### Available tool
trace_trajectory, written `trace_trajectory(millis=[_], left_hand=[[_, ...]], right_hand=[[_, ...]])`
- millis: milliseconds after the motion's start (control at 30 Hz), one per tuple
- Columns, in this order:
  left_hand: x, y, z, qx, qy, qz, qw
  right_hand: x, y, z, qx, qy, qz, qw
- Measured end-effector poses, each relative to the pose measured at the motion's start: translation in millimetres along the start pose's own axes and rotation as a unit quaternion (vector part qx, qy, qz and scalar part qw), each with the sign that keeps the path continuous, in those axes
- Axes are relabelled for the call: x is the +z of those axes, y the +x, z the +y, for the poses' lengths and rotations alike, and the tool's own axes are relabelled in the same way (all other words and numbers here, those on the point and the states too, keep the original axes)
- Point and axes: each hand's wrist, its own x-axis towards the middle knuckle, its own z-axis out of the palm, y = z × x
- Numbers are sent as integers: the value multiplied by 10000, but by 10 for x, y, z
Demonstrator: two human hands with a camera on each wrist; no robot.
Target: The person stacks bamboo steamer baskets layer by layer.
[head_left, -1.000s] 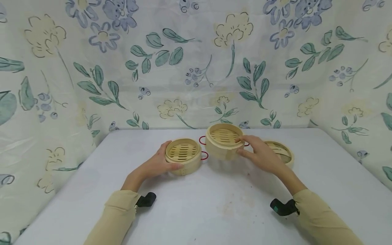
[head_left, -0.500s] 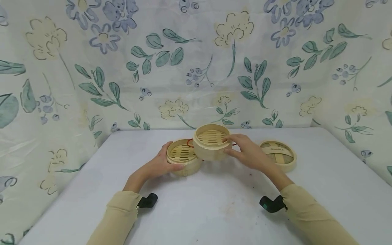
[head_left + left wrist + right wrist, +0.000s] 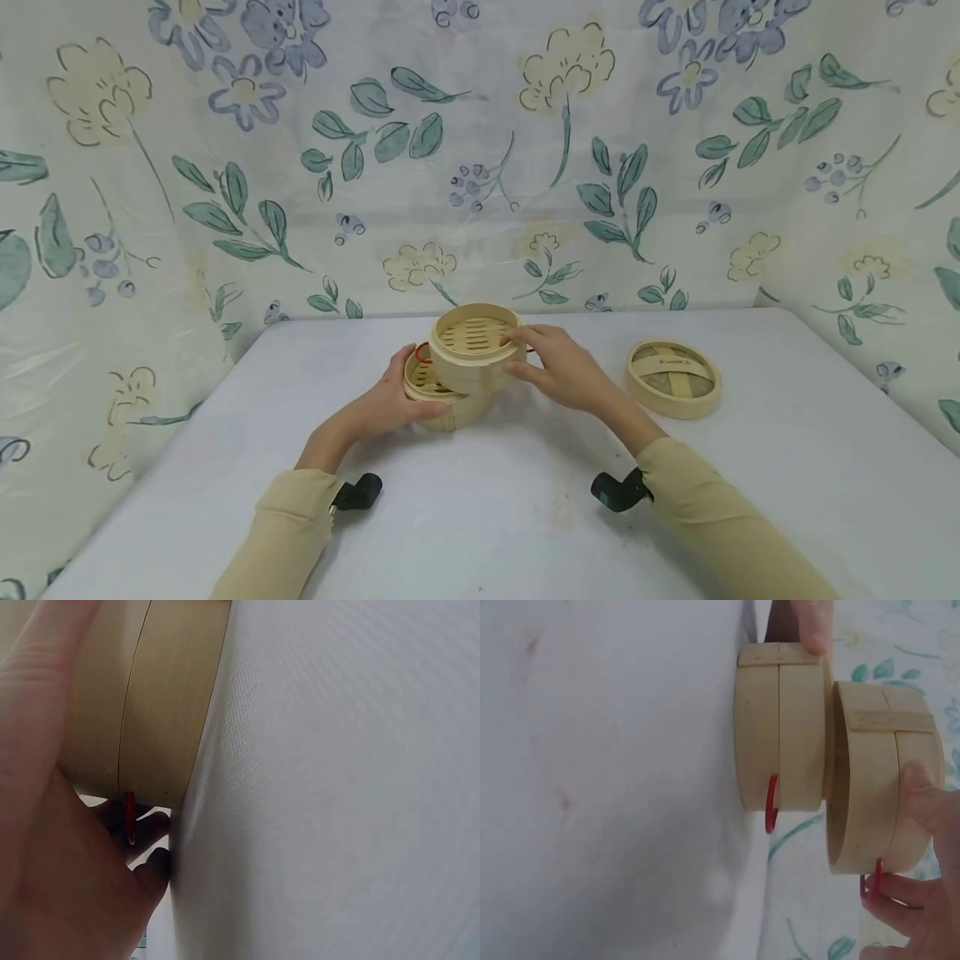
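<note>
holding two steamer baskets [image 3: 477, 371] [image 3: 453, 415], two hands [image 3: 386, 406] [image 3: 564, 368], one lid [image 3: 672, 380] lying apart

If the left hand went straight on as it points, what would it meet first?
The lower round pale bamboo steamer basket, already gripped by the left hand; depth beyond it is hard to judge.

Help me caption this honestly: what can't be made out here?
Head view: slats of the lower round pale bamboo steamer, partly behind the raised round pale bamboo steamer.
Head view: lettering on the round pale bamboo lid, too small.
Right wrist view: right hand, cut off by the edge.
</note>
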Motion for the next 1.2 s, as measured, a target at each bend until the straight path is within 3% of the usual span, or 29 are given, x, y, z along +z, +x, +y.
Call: trace_trajectory(millis=[333, 633, 1200], left_hand=[[-6, 18, -25, 47, -143, -20, 9999], [-27, 22, -74, 1075, -813, -328, 9903], [-28, 26, -59, 945, -758, -279, 9922]], right_hand=[[177, 141, -161, 184, 45, -14, 9998], [333, 200, -282, -50, -27, 121, 9999], [439, 141, -314, 108, 410, 233, 9988]])
